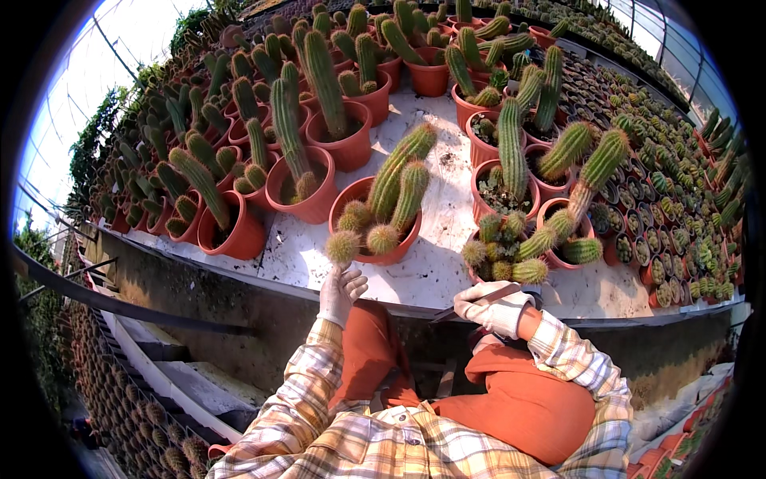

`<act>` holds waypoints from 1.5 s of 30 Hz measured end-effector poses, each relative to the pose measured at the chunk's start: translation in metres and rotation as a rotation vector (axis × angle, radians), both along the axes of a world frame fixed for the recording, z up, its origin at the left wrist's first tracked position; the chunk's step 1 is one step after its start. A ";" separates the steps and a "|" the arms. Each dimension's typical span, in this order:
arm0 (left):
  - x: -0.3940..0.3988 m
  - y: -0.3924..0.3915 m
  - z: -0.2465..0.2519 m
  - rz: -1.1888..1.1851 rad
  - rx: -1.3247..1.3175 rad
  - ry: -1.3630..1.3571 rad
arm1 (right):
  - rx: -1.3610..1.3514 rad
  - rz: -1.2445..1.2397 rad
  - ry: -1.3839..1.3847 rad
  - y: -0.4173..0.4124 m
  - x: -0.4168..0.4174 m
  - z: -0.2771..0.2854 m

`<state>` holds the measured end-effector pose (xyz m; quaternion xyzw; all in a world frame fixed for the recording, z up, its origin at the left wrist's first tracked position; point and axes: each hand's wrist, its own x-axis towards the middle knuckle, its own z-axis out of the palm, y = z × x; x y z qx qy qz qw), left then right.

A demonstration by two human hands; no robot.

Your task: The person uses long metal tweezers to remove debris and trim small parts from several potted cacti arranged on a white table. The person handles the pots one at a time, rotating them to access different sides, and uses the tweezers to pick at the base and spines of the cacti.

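My left hand [342, 294], in a pale glove, is raised palm up with its fingers curled at the near edge of the bench. Its fingertips are right at a small round cactus [343, 246] that overhangs the rim of a terracotta-coloured pot [392, 256]. Whether they grip it or only touch it, I cannot tell. Two tall ribbed stems [395, 173] lean right in that pot, beside more small round offsets [382, 239]. My right hand [492, 308], also gloved, holds long metal tweezers [501, 293], tips pointing left, just before a pot of clustered cacti [499, 248].
Tall potted cacti [293, 129] crowd the white bench [287, 245] at left and back. Many small pots [637, 230] fill its right side. A dark rail [137, 308] curves along the left. My knees [520, 395] are close under the bench edge.
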<state>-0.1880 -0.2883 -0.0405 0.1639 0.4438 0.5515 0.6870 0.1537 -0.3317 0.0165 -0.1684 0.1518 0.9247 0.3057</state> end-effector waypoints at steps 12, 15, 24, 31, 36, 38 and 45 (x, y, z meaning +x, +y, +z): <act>-0.046 0.105 0.016 -0.175 0.190 0.008 | 0.391 0.319 -0.295 0.014 -0.003 0.037; -0.044 0.114 0.027 -0.150 0.150 0.141 | 0.658 0.367 -0.570 0.013 -0.005 0.056; -0.024 0.102 0.042 -0.181 0.047 -0.095 | 0.886 0.136 -1.225 0.005 0.005 0.093; -0.022 0.067 0.031 -0.061 0.112 -0.170 | 0.913 -0.128 -1.508 0.004 -0.001 0.131; -0.012 0.048 0.034 0.048 0.126 -0.204 | 0.428 -0.159 -1.293 0.009 0.032 0.125; -0.009 0.045 0.033 0.061 0.096 -0.221 | 0.756 -0.120 -1.537 0.003 0.040 0.117; -0.007 0.040 0.037 0.056 0.083 -0.182 | 1.002 -0.334 -1.812 0.020 -0.006 0.160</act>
